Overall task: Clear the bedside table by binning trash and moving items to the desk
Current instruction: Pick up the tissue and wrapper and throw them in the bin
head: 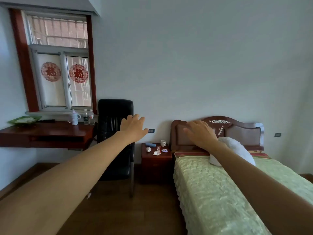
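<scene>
both hands are raised at arm's length, palms away from the camera, fingers spread and relaxed; the left hand [133, 128] and the right hand [200, 133] each hold nothing and touch nothing.

the bedside table [156, 161] stands against the far wall, between the black chair [115, 138] and the bed [228, 184]. in the view it lies below both hands and between them, well apart from either. no approach has been made yet.

on its top: a blue roll-shaped item [150, 144] at the back left, its long axis running left to right; a white cup [163, 143] at the back right; a crumpled white ball [148, 149] at the front left; crumpled paper scraps [156, 152] at the front centre; a small printed packet [164, 150] at the front right. finer detail is too small to tell.

the desk [47, 133] lies to the left, beyond the chair, on the left hand's side. no bin is in view.

judgement: neither hand is clearly nearer; the table sits about midway between them. the person must close in first. the left hand suits carrying towards the desk.
</scene>
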